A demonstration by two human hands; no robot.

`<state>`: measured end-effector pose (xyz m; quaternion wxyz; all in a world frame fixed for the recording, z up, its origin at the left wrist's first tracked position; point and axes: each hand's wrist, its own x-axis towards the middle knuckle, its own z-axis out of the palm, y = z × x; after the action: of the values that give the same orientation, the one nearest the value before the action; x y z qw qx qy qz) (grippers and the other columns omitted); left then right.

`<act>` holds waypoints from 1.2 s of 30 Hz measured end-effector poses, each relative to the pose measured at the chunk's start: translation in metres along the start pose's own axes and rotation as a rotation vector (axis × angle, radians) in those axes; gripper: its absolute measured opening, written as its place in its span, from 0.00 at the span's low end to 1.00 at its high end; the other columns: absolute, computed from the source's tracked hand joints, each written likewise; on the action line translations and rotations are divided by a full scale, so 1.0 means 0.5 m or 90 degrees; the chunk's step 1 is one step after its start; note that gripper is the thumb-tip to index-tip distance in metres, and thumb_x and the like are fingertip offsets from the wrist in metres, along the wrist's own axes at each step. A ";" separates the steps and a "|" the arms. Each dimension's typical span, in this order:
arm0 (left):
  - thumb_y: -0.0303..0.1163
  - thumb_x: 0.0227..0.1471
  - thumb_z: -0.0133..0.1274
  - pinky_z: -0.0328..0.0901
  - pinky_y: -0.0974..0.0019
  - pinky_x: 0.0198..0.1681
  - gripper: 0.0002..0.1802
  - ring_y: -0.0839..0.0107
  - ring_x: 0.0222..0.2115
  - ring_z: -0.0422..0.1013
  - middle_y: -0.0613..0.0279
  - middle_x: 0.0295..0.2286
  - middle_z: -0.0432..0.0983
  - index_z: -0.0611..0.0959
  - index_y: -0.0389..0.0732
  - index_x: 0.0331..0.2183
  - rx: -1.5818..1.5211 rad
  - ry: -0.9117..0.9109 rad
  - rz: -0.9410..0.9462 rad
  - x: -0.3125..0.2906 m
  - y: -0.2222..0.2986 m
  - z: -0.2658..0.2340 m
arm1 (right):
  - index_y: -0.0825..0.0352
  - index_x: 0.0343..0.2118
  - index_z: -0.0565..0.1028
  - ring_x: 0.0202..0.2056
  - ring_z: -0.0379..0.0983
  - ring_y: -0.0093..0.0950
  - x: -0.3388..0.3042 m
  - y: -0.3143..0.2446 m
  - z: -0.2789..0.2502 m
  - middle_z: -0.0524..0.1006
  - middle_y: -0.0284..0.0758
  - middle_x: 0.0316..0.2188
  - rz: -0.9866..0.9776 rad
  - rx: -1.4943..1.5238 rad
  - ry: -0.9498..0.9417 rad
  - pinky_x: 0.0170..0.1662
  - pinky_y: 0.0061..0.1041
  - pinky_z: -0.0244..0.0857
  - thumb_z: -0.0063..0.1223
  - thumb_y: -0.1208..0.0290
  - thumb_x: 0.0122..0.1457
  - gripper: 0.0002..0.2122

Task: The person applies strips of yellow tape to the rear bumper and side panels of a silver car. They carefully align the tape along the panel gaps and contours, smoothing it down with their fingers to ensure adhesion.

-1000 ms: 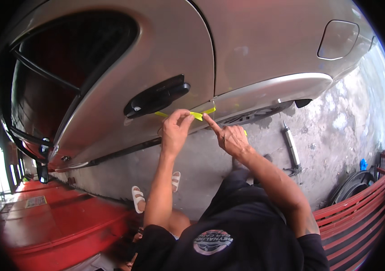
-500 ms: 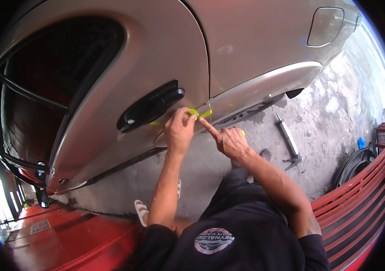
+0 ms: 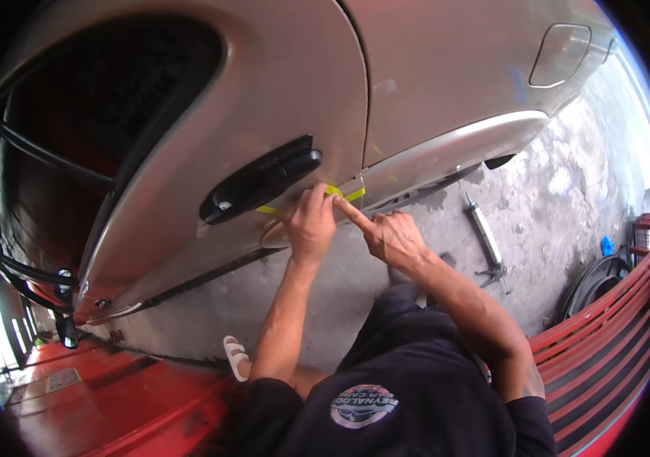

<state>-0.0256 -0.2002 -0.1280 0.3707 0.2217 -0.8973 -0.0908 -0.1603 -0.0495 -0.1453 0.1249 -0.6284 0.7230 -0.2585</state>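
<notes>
Head view shows both hands pressed against the lower side of a silver car door (image 3: 210, 152). A strip of yellow-green tape (image 3: 344, 195) runs across the panel just below the black door handle (image 3: 264, 181), ending near the seam between the two doors. The left hand (image 3: 311, 225) lies flat on the tape with fingers curled down over it, its grip pressing rather than clenched around anything. The right hand (image 3: 389, 236) sits just beside it, index finger stretched out with its tip on the tape close to the left fingertips, the other fingers folded in; it grasps nothing. On the concrete floor (image 3: 553, 198) to the right, well apart from the hands, lies a caulking gun (image 3: 486, 238). A white sandal (image 3: 236, 358) shows below the left forearm. A red metal frame (image 3: 606, 335) curves along the lower right.
</notes>
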 end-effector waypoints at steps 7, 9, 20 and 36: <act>0.20 0.56 0.65 0.72 0.51 0.32 0.20 0.51 0.30 0.78 0.53 0.32 0.78 0.80 0.37 0.50 0.013 -0.024 -0.013 -0.005 0.016 -0.009 | 0.41 0.78 0.53 0.17 0.76 0.39 0.009 0.023 -0.010 0.76 0.37 0.15 0.002 -0.018 -0.052 0.26 0.42 0.71 0.55 0.73 0.63 0.41; 0.21 0.57 0.64 0.72 0.51 0.32 0.20 0.52 0.29 0.77 0.54 0.31 0.77 0.79 0.37 0.51 0.002 -0.007 -0.004 -0.007 0.014 -0.002 | 0.41 0.78 0.52 0.17 0.76 0.39 0.005 0.017 -0.008 0.76 0.38 0.15 -0.007 -0.046 -0.024 0.26 0.42 0.71 0.54 0.73 0.63 0.42; 0.21 0.58 0.63 0.74 0.53 0.40 0.19 0.52 0.36 0.79 0.54 0.37 0.80 0.80 0.34 0.51 -0.036 0.121 -0.095 -0.042 0.048 -0.009 | 0.56 0.79 0.49 0.17 0.78 0.40 0.016 -0.016 -0.041 0.79 0.40 0.16 -0.014 -0.146 -0.097 0.26 0.41 0.73 0.56 0.78 0.52 0.49; 0.14 0.49 0.53 0.64 0.46 0.60 0.32 0.46 0.57 0.70 0.46 0.57 0.72 0.78 0.30 0.59 0.003 0.022 -0.162 -0.101 0.070 0.010 | 0.51 0.78 0.51 0.20 0.79 0.47 0.047 -0.031 -0.058 0.79 0.47 0.19 0.013 -0.151 -0.134 0.27 0.45 0.75 0.51 0.78 0.59 0.43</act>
<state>-0.0088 -0.1458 -0.1519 0.3715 0.3360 -0.8555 -0.1313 -0.1661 -0.0675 -0.1095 0.1275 -0.6551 0.7376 -0.1026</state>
